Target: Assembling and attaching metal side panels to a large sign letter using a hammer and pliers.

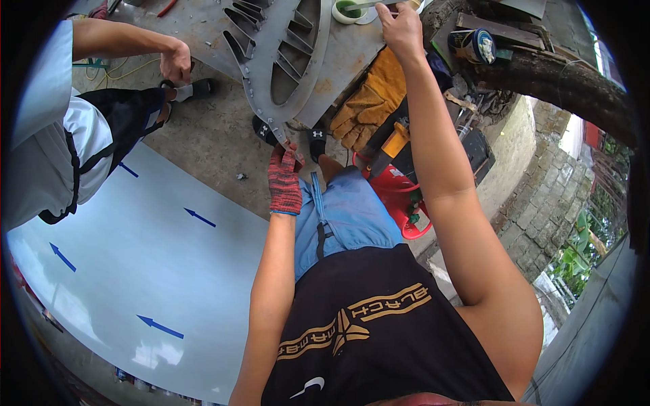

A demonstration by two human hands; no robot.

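Observation:
My right hand (402, 32), bare, is closed at the top edge on a thin flat spatula (365, 5). The spatula reaches left over a small white bowl (347, 15) with green paste in it. My left hand (285, 181), in a red and black knitted glove, has its fingers wrapped round a narrow grey metal piece (276, 130). That piece lies against the rounded near end of a grey metal frame (287, 108) with slanted ribs. Whether the piece is separate from the frame, I cannot tell. The frame rests on a metal table (203, 42).
Yellow-brown leather gloves (371, 95) lie by the table's right edge, above a red plastic stool (399, 196). A can (472, 46) stands at the upper right. On the left, a co-worker's hand (176, 62) hangs near the table; a shiny sheet with blue arrows (162, 271) lies behind.

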